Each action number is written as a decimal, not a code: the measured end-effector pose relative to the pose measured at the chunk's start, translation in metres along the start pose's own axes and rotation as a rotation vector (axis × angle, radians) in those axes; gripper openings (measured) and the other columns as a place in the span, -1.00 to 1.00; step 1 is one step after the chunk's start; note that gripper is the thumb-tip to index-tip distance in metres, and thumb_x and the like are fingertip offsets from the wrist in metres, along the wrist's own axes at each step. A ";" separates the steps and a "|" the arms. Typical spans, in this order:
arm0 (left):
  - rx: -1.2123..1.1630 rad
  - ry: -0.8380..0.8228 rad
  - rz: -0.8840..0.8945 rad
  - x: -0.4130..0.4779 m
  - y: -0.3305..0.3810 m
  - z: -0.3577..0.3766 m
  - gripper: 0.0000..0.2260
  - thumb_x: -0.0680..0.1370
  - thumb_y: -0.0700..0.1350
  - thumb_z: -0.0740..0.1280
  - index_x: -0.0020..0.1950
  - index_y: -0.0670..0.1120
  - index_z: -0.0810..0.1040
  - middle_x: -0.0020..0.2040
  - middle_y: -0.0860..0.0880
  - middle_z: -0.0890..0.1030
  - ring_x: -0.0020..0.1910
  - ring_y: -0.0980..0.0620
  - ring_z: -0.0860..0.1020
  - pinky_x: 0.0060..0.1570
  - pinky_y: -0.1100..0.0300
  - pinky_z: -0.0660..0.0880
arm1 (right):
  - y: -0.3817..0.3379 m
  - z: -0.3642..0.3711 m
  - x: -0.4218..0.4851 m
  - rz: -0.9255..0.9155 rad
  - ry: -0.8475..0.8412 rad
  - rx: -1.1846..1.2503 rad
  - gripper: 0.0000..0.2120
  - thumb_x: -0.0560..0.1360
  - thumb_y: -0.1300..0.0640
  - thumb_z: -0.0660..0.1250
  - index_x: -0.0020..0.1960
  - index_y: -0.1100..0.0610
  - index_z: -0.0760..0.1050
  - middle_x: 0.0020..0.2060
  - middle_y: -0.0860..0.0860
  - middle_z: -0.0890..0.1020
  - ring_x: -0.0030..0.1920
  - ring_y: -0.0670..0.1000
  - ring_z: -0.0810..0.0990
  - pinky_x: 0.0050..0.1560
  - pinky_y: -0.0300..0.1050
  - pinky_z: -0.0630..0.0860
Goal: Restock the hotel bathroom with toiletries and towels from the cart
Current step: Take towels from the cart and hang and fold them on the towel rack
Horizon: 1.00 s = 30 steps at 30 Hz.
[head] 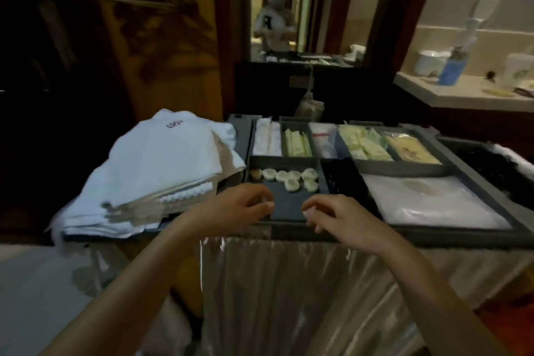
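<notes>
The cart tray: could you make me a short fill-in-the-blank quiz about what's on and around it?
1. The stack of folded towels sits to the ____ of the cart tray.
2. The compartment nearest the left hand and right hand holds small, pale, ____ pieces.
3. On the bathroom counter stands a bottle coloured ____.

Missing words: left; round; blue.
</notes>
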<state>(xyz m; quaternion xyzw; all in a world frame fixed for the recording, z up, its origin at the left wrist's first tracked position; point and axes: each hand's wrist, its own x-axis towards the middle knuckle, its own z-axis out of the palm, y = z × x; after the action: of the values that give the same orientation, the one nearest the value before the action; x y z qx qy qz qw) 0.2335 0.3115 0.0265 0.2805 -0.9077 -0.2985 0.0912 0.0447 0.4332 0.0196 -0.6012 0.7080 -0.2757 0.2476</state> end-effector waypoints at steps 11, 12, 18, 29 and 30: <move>-0.124 0.365 -0.300 0.053 -0.036 -0.025 -0.86 0.59 0.04 0.17 0.10 0.21 0.46 0.03 0.23 0.49 0.02 0.24 0.49 -0.24 0.52 0.39 | 0.017 -0.031 0.142 -0.242 -0.175 -0.029 -0.85 0.58 0.01 0.18 0.05 -0.06 0.52 -0.16 -0.17 0.60 -0.17 -0.21 0.59 -0.08 -0.21 0.54; -0.132 0.377 -0.340 0.052 -0.041 -0.026 -0.83 0.59 0.03 0.16 0.15 0.16 0.47 0.10 0.18 0.49 0.06 0.22 0.47 -0.18 0.52 0.36 | 0.015 -0.027 0.152 -0.263 -0.190 -0.023 -0.86 0.58 0.01 0.18 0.04 -0.06 0.51 -0.15 -0.16 0.61 -0.17 -0.22 0.59 -0.09 -0.23 0.54; -0.127 0.502 -0.489 0.043 -0.069 -0.050 -0.77 0.61 -0.03 0.16 0.22 0.01 0.48 0.23 0.04 0.49 0.17 0.11 0.44 0.09 0.28 0.32 | -0.005 -0.004 0.200 -0.341 -0.277 0.028 -0.84 0.58 0.02 0.18 0.08 -0.04 0.50 -0.13 -0.13 0.61 -0.17 -0.19 0.60 -0.06 -0.19 0.54; 0.233 0.335 -0.679 0.096 -0.183 -0.090 -0.53 0.63 0.09 -0.04 0.53 0.07 -0.04 0.55 0.04 -0.08 0.52 0.07 -0.12 0.46 -0.03 -0.16 | -0.012 0.036 0.290 -0.225 -0.301 0.087 -0.69 0.57 -0.02 0.18 0.31 -0.10 0.33 0.13 -0.16 0.46 0.10 -0.18 0.47 -0.07 -0.34 0.45; 0.253 0.326 -0.667 0.103 -0.197 -0.093 -0.53 0.63 0.10 -0.06 0.53 0.07 -0.07 0.55 0.05 -0.10 0.52 0.08 -0.14 0.45 -0.03 -0.18 | -0.015 0.040 0.301 -0.204 -0.302 0.093 -0.64 0.57 -0.02 0.17 0.36 -0.08 0.29 0.21 -0.13 0.44 0.19 -0.14 0.45 0.05 -0.27 0.45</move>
<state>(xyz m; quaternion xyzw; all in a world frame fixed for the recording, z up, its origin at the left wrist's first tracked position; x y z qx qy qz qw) 0.2691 0.0772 -0.0152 0.6131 -0.7698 -0.1492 0.0968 0.0359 0.1306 -0.0049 -0.6923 0.5846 -0.2384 0.3495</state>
